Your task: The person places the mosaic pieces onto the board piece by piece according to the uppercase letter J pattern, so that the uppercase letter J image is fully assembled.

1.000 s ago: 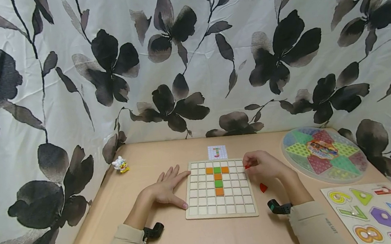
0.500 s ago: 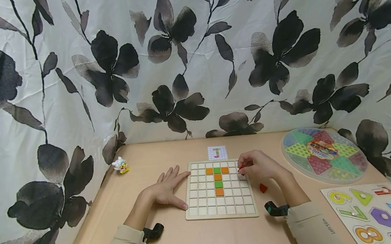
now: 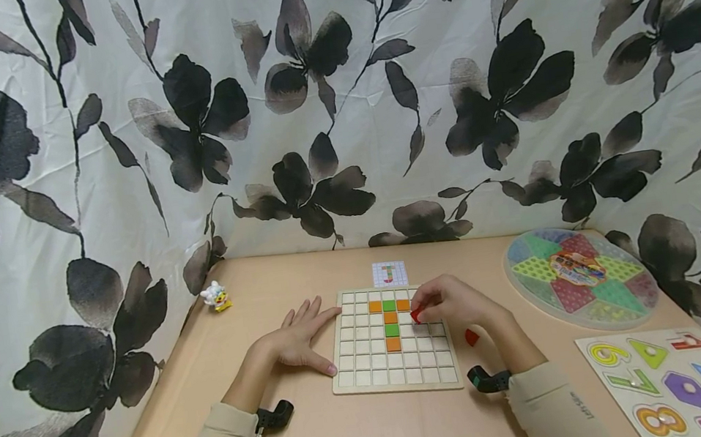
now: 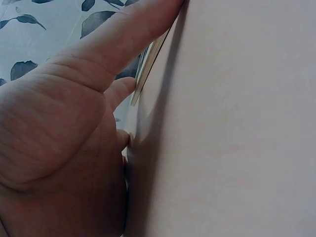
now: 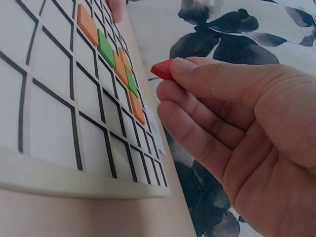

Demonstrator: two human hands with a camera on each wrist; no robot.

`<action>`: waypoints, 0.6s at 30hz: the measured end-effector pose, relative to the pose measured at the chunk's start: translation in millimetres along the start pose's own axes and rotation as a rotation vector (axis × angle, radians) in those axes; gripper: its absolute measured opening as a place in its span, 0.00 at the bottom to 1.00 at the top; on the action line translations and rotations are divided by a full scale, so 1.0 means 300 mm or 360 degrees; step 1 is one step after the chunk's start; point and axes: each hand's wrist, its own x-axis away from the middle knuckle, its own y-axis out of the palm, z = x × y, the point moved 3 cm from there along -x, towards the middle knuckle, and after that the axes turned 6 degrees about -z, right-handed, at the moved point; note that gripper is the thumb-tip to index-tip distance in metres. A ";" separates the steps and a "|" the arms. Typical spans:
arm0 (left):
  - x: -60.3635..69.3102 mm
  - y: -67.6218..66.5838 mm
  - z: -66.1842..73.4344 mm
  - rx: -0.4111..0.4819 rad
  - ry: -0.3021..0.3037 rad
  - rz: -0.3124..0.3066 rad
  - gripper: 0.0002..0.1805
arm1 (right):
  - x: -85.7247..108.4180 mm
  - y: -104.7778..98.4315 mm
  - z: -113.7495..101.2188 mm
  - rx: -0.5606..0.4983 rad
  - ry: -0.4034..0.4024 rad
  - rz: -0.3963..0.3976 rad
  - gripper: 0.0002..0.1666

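A wooden grid board [image 3: 362,365] lies on the table, with orange tiles [image 3: 394,344] and green tiles [image 3: 392,330] set in a T-like pattern. My right hand [image 3: 456,300] is over the board's right half and pinches a small red tile [image 5: 163,69] between thumb and fingers; the right wrist view shows the tile held above the squares. My left hand [image 3: 296,336] lies spread at the board's left edge, its thumb and index fingertip touching that edge. Another red piece [image 3: 472,337] lies on the table right of the board, near my right wrist.
Behind the board lies a small pattern card [image 3: 389,272]. A round colourful game board [image 3: 580,277] and a number-and-shape puzzle sheet [image 3: 684,381] are at the right. A small white-and-yellow toy figure [image 3: 217,295] stands at the back left. A floral curtain [image 3: 392,132] hangs behind the table.
My right hand has moved left with the red tile, from the board's right edge to beside the right-hand orange tile. The left hand has stayed in place.
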 end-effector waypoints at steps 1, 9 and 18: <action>0.000 0.000 0.000 0.0002 -0.0002 -0.0001 0.68 | -0.003 0.005 -0.002 -0.0009 0.0006 -0.0016 0.07; 0.001 0.000 0.002 0.0000 -0.0013 -0.0003 0.67 | -0.020 0.040 -0.022 -0.0022 -0.0070 -0.0127 0.07; 0.000 -0.001 0.004 0.0001 -0.0009 -0.0004 0.67 | -0.027 0.068 -0.038 -0.0003 -0.0050 -0.0214 0.07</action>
